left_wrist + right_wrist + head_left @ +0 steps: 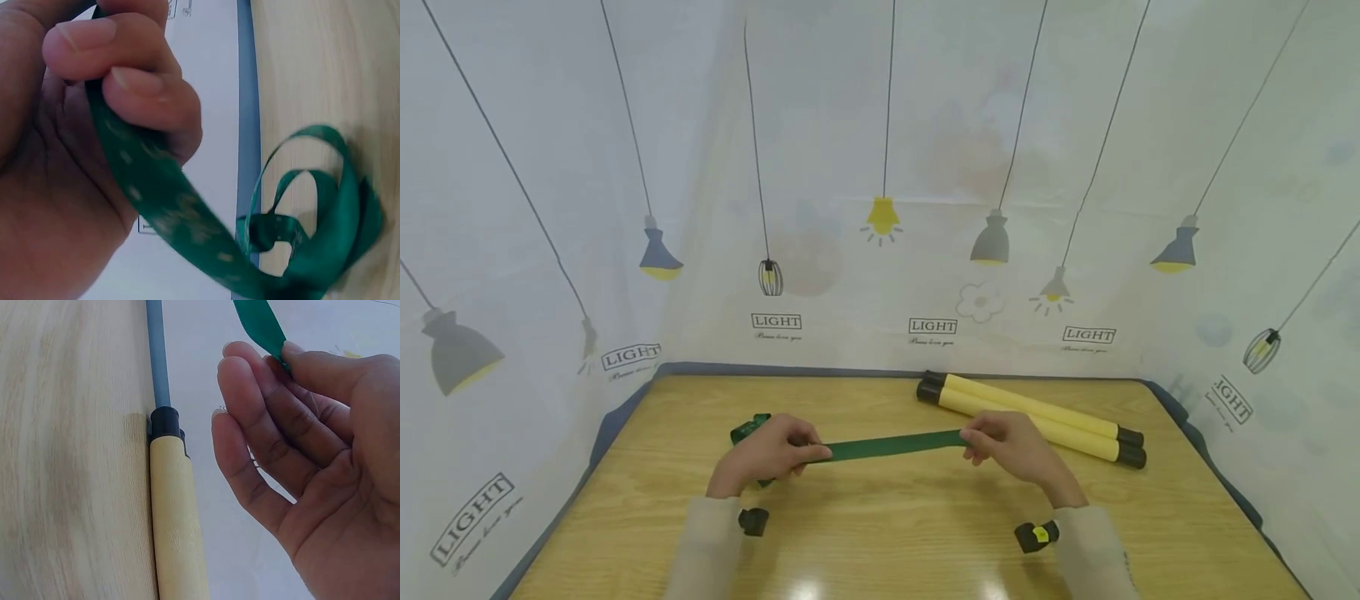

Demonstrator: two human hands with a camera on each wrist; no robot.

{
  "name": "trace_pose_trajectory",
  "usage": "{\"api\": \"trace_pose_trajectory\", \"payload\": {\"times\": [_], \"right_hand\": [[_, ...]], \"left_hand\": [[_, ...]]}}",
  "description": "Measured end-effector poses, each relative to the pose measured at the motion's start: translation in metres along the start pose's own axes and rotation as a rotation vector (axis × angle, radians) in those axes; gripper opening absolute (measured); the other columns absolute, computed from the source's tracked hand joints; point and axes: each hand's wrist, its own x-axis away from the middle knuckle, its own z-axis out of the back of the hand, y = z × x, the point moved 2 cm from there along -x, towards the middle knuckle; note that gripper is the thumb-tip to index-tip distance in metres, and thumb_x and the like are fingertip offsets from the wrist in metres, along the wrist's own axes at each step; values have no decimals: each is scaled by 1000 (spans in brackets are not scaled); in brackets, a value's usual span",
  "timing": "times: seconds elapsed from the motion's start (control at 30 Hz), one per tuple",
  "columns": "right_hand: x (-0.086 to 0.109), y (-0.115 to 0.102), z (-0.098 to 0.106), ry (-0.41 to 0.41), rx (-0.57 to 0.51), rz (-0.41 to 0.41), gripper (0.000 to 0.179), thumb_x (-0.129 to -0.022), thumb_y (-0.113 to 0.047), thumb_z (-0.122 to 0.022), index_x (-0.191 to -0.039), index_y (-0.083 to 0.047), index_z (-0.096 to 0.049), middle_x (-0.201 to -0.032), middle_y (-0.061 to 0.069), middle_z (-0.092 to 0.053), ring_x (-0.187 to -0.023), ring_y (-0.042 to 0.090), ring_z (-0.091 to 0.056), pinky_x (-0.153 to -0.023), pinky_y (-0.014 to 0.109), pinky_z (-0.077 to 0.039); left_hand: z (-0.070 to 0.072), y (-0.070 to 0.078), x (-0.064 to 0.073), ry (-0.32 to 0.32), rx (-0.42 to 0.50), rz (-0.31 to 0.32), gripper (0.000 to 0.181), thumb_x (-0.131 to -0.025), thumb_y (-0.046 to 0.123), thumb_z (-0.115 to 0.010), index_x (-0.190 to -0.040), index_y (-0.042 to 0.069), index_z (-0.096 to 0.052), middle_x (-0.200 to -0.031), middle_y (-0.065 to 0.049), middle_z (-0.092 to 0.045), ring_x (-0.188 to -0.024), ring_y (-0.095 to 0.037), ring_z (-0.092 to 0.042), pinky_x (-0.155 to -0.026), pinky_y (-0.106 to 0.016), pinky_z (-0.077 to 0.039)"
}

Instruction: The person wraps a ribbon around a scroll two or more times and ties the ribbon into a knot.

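A green ribbon [895,446] is stretched nearly level between both hands above the wooden table. At its left part, the left hand [775,446] grips the ribbon with curled fingers. The left wrist view shows the ribbon [169,194], with a pale printed pattern, running out below the fingers into loose loops [340,219] by the table. Between thumb and fingertips, the right hand [1011,446] pinches the other end; in the right wrist view that ribbon end [262,328] sits under the thumb, the remaining fingers loosely bent.
Two yellow rods [1030,408] with black end caps lie side by side at the back right of the wooden table [880,533], behind the right hand. A white curtain [850,125] printed with hanging lamps surrounds the table's back and sides. Black wrist cameras [1036,536] sit under both wrists.
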Motion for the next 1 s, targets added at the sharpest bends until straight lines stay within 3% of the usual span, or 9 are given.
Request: {"api": "trace_pose_trajectory", "payload": {"times": [0.2,0.43,0.63,0.8,1.0], "right_hand": [[2,6,8,11,5,-12,31,-104,-34,-61,-104,-5,-72,-86,11,-77,-74,23,-74,-72,37,-61],[8,12,20,30,-5,-68,33,-104,-35,-61,-106,-4,-72,-88,8,-77,-76,23,-74,-74,37,-60],[12,17,28,47,-23,-93,34,-104,-36,-61,-107,-4,-72,-89,12,-77,-79,29,-75,-76,42,-61],[13,22,33,73,-16,-118,34,-104,-39,-61,-104,-7,-73,-89,11,-77,-81,32,-75,-78,43,-61],[18,30,43,108,-2,-113,33,-104,-37,-61,-103,-6,-73,-88,6,-77,-78,26,-76,-78,42,-61]], "left_hand": [[10,-7,7,22,17,33,33,-98,39,-70,-96,7,-76,-64,-9,-61,-52,-11,-48,-50,-28,-42],[18,-14,13,33,-10,60,32,-98,39,-69,-96,8,-76,-65,0,-60,-57,-11,-50,-53,-27,-43],[24,-19,17,29,14,93,21,-97,33,-72,-100,13,-77,-74,-16,-67,-58,-13,-50,-51,-25,-40],[28,-21,20,21,9,98,14,-95,27,-74,-97,14,-77,-81,-20,-69,-65,-17,-56,-56,-28,-44],[30,-22,24,7,-30,92,10,-91,21,-79,-94,12,-77,-86,-5,-73,-76,-18,-62,-67,-33,-51]]}}
